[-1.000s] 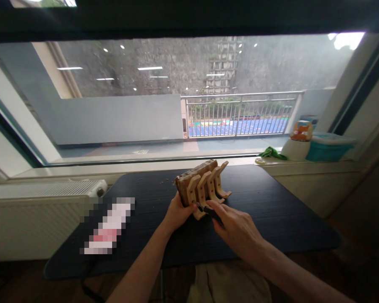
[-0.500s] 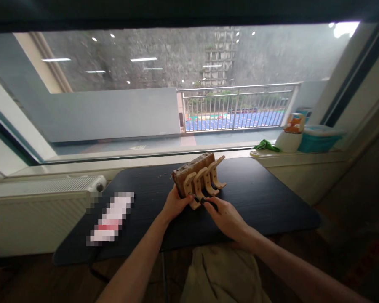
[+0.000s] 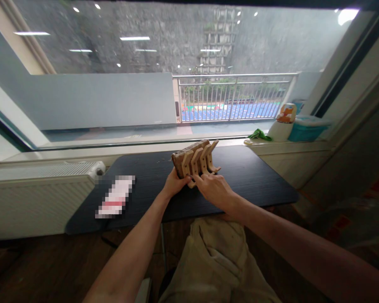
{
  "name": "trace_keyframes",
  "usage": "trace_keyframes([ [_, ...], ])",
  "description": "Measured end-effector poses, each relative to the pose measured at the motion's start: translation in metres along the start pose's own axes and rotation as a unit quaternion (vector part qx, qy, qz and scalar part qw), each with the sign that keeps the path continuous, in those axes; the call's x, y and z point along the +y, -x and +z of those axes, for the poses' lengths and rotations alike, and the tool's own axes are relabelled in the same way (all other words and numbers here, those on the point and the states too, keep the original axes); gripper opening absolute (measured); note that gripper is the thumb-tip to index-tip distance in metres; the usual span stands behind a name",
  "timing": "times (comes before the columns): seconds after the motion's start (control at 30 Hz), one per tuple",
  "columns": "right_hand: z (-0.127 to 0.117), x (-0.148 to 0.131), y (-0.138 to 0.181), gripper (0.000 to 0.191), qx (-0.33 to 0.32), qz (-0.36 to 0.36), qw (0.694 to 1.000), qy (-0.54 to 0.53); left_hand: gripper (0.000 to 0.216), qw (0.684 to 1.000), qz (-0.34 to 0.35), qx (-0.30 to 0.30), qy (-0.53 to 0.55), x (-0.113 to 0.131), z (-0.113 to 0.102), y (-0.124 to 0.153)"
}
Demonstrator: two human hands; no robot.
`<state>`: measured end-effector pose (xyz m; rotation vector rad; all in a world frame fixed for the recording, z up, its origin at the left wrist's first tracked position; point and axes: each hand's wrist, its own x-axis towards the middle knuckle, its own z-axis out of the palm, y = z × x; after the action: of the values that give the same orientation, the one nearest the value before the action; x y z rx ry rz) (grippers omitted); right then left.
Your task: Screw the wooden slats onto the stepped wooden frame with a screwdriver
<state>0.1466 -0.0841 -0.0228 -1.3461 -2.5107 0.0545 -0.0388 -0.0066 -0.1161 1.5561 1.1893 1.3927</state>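
My left hand (image 3: pixel 174 184) grips the lower left end of a wooden hook rack (image 3: pixel 194 159), thumb on its front. The rack is a rough, bark-edged brown board with several pale, curved wooden hooks (image 3: pixel 205 164) in a row, each with dark holes. It is tilted above the table. My right hand (image 3: pixel 214 186) is closed in front of the leftmost hooks, its fingertips beside my left thumb. A slim dark-handled tool shows in that hand in the earlier picture; now the fingers mostly hide it.
Under the rack is a black table (image 3: pixel 249 176). A blurred-out pink and white item (image 3: pixel 116 197) lies at its left. A radiator (image 3: pixel 41 193) stands left. The windowsill holds a green cloth (image 3: pixel 259 134), a white bottle (image 3: pixel 281 128) and a teal tub (image 3: pixel 308 129).
The camera has tipped down, so the scene sits higher in view. My right hand has turned over, knuckles up, and shifted nearer the leftmost hooks. My left hand keeps its grip.
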Motion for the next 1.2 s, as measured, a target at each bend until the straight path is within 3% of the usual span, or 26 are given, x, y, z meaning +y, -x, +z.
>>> trace_keyframes([
  [0.13, 0.021, 0.006, 0.0, 0.04, 0.033, 0.086, 0.995, -0.043, 0.031, 1.0, 0.0, -0.012, 0.008, 0.005, 0.002, 0.001],
  [0.23, 0.027, 0.01, -0.004, 0.042, 0.036, 0.112, 0.99, -0.072, 0.031, 1.0, 0.0, -0.016, 0.01, 0.01, 0.005, 0.002],
  [0.4, 0.012, 0.012, -0.001, 0.036, 0.042, 0.11, 0.991, -0.066, 0.032, 1.0, -0.003, -0.013, -0.004, 0.011, 0.007, 0.005],
  [0.63, -0.002, -0.005, 0.009, 0.025, 0.019, 0.042, 0.998, -0.041, 0.032, 0.999, -0.021, 0.016, -0.04, 0.003, 0.006, 0.009],
  [0.9, 0.022, 0.003, -0.006, 0.035, 0.022, 0.154, 0.982, -0.105, 0.033, 0.998, -0.017, 0.027, -0.057, 0.002, 0.005, 0.008],
  [1.0, 0.023, 0.009, -0.008, 0.036, 0.013, 0.157, 0.979, -0.13, 0.032, 0.998, -0.01, 0.028, -0.06, 0.002, 0.005, 0.009],
  [1.2, 0.003, 0.003, 0.002, 0.045, 0.029, 0.116, 0.986, -0.114, 0.032, 0.997, -0.002, 0.038, -0.074, 0.002, 0.006, 0.011],
])
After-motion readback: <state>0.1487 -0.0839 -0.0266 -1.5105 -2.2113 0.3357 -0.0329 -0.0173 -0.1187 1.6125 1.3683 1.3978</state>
